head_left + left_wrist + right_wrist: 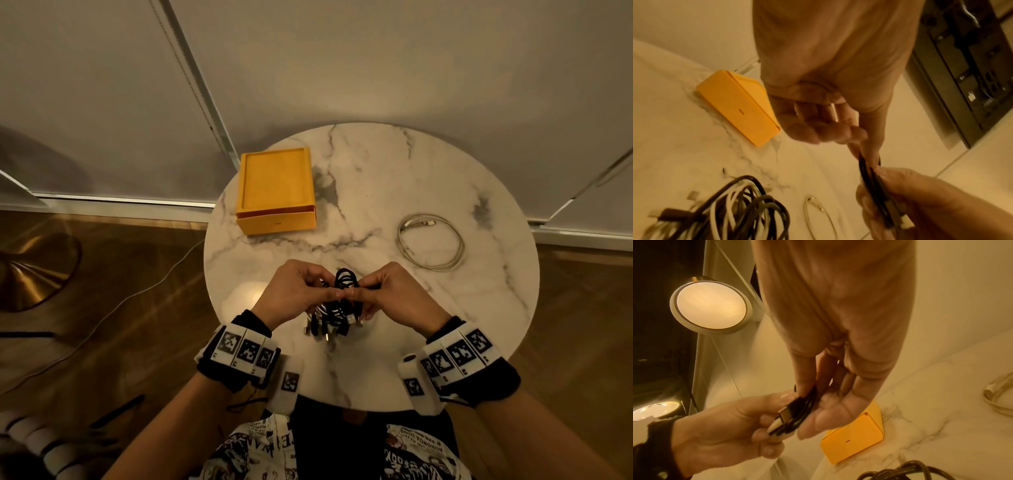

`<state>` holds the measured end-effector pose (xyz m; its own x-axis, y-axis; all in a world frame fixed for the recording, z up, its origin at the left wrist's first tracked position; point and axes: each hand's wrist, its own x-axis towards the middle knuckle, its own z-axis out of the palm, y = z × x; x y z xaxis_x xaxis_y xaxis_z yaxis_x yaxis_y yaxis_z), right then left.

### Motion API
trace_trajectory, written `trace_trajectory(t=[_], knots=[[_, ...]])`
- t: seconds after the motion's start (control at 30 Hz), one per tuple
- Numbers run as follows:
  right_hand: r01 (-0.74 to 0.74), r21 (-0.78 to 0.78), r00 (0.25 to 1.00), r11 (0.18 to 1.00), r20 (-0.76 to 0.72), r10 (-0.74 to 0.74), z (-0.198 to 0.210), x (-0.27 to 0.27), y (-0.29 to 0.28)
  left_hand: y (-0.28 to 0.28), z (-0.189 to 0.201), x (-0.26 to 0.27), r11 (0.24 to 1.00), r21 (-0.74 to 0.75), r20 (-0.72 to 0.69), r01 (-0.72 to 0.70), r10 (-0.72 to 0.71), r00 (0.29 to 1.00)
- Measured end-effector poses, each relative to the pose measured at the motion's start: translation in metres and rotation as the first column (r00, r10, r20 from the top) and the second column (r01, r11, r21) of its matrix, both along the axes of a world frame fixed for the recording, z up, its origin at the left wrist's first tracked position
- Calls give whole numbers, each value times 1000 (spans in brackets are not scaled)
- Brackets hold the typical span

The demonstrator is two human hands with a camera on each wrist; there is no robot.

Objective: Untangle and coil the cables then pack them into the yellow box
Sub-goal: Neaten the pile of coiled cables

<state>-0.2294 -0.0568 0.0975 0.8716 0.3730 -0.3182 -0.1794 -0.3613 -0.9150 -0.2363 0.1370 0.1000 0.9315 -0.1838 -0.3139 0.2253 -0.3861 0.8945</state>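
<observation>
Above the table's near middle, both hands hold a small coil of black cable (346, 284) between them. My left hand (322, 291) pinches one side of it and my right hand (368, 293) pinches the other, thumbs nearly touching. The left wrist view shows the black cable (871, 172) running from my left fingers (830, 131) into my right hand (920, 203), beside a white plug. A metal plug end (781, 418) shows in the right wrist view. Under the hands lies a tangle of black and white cables (329, 323). The yellow box (277, 192) sits at the back left.
A coiled white cable (431, 243) lies on the right of the round marble table (479, 308). Wooden floor, a brass lamp base (30, 270) and a loose cord (102, 318) are to the left. A lit round lamp (711, 306) shows in the right wrist view.
</observation>
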Motion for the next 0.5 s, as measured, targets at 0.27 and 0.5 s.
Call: trace_trajectory(t=[0.27, 0.5], knots=[[31, 0, 998, 1000, -54, -31, -9, 0, 0, -20, -19, -10, 980, 142, 285, -138, 93, 954], [35, -1, 996, 999, -81, -35, -12, 0, 4, -28, -35, -18, 961, 191, 410, -197, 104, 906]])
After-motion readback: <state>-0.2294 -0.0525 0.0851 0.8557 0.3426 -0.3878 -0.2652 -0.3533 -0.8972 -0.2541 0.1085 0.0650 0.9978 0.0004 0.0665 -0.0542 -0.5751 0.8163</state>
